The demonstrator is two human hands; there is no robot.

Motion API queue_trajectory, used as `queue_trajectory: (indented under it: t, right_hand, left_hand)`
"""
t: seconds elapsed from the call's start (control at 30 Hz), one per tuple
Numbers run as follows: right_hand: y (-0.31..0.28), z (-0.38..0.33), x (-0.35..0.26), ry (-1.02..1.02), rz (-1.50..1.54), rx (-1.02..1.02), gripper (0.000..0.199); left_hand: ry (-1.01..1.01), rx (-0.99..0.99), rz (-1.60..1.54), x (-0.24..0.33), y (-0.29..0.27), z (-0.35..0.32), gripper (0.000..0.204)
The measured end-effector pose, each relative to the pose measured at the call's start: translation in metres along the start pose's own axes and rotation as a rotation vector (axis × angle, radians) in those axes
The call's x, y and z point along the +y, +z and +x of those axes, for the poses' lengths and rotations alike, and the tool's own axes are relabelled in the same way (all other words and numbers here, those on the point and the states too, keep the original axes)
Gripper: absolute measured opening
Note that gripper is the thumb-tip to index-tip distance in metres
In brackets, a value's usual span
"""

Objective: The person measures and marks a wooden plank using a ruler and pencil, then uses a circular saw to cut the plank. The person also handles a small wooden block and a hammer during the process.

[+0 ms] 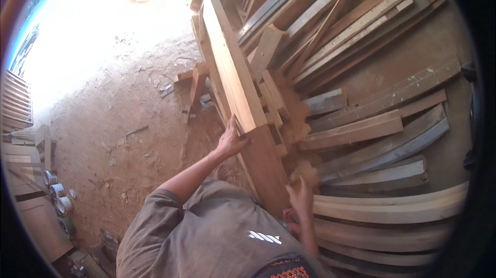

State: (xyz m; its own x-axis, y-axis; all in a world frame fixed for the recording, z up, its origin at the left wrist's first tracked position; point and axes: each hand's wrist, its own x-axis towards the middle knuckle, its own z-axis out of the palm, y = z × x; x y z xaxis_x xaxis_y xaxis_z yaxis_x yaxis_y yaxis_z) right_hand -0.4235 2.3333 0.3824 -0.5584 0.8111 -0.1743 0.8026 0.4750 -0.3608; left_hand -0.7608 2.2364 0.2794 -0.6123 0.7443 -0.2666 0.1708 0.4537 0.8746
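A long, pale wooden beam (230, 66) runs away from me along a narrow timber bench (266, 159), with its squared near end at about the middle of the view. My left hand (231, 139) grips the beam's left edge close to that end, its fingers along the side. My right hand (301, 195) is beside the near right edge of the bench, two fingers apart and nothing seen between them. Just below it, a red object (291, 217) shows partly behind my wrist; its kind is unclear.
Stacked boards (356, 30) and several curved timbers (387, 203) crowd the right side. Sawdust (294, 123) is heaped beside the bench. To the left lies dusty ground (139, 159) with scraps, a wooden trestle (196, 84), several round tins (63, 204) and panels (44, 229).
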Motion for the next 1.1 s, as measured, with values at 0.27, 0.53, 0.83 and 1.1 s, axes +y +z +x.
queue_trajectory:
  t: [0.27, 0.53, 0.83, 1.1]
  right_hand:
    - [-0.038, -0.201, 0.093, 0.647, 0.348, 0.035, 0.053]
    - [-0.053, -0.144, 0.053, 0.651, 0.814, -0.168, 0.054]
    - [-0.149, -0.012, -0.121, 0.226, 1.11, -0.271, 0.062]
    - [-0.157, 0.093, -0.242, 0.187, 0.764, -0.436, 0.055]
  left_hand:
    - [-0.06, 0.025, -0.035, 0.007, 0.005, -0.002, 0.119]
    - [-0.067, 0.036, 0.289, 0.013, -0.011, 0.012, 0.131]
    - [0.083, 0.057, 0.267, -0.013, -0.003, 0.018, 0.125]
    - [0.037, -0.079, 0.256, -0.006, -0.014, 0.019, 0.117]
